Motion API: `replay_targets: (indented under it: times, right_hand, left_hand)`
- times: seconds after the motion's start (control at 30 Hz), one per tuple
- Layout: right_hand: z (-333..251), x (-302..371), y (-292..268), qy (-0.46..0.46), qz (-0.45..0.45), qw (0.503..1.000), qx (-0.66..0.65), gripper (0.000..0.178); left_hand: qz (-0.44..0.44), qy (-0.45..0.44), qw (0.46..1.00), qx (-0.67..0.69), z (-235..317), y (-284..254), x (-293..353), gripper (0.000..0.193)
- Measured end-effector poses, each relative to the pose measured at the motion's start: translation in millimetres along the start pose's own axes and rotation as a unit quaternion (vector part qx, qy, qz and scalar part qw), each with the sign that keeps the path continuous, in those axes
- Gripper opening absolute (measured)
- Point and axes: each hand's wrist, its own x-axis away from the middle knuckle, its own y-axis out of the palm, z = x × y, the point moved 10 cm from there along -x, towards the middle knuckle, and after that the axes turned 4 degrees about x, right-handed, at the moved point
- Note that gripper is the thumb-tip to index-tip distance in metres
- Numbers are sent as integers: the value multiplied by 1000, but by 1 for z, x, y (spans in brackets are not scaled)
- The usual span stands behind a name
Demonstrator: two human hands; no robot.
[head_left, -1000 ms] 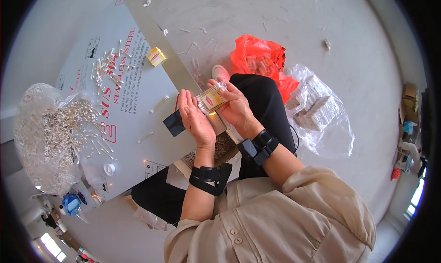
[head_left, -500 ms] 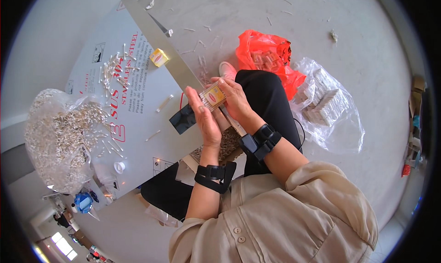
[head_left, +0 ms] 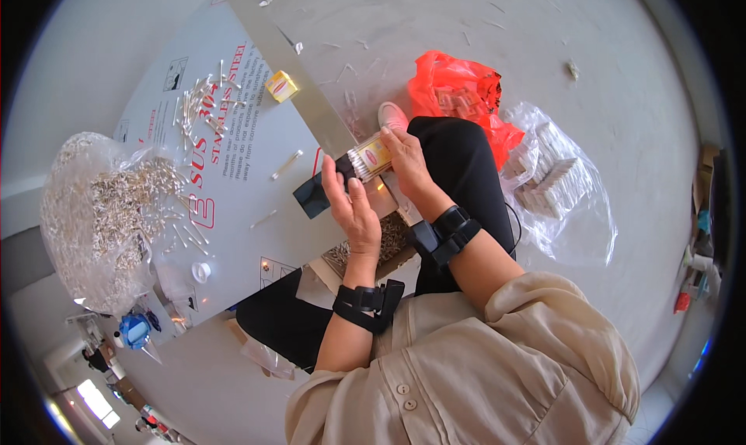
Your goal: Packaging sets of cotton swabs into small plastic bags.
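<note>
My right hand (head_left: 407,162) grips a small yellow box of cotton swabs (head_left: 374,156), its thumb and fingers on the box's right end. White swab tips stick out of the box's left end. My left hand (head_left: 357,221) is just left of the box, fingers stretched out and palm toward the swab tips, holding nothing. Beyond its fingertips, a dark flat piece (head_left: 311,197) lies at the table's edge. Under my hands, an opened cardboard box (head_left: 392,239) on my lap holds many loose swabs.
On the steel-sheet table (head_left: 256,204) lie scattered swabs (head_left: 198,112), a yellow box (head_left: 281,86) and a white roll (head_left: 201,272). A big clear bag of swabs (head_left: 116,219) sits at its left. A red bag (head_left: 447,76) and a clear bag of white packs (head_left: 556,184) stand on the floor.
My left hand has drawn back from the box and turned, its fingers now apart. My right hand still holds the box, which has shifted slightly right. The view has shifted a little.
</note>
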Motion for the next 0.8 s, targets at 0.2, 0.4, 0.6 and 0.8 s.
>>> replay_targets:
  times: [0.2, 0.4, 0.6, 0.8]
  right_hand:
    - [23, 1, 2, 130, -15, 985, -115, 28]
    - [25, 1, 5, 154, -31, 978, -137, 30]
    - [36, -6, 4, 152, -35, 961, -227, 29]
    - [37, -5, 5, 163, -44, 960, -224, 30]
  left_hand:
    - [-71, 76, 918, -382, 13, 9, 17, 59]
    - [-74, 63, 917, -388, 17, 12, 23, 65]
    - [-65, 52, 924, -374, 15, 12, 24, 63]
    - [-91, 53, 920, -376, 15, 18, 24, 67]
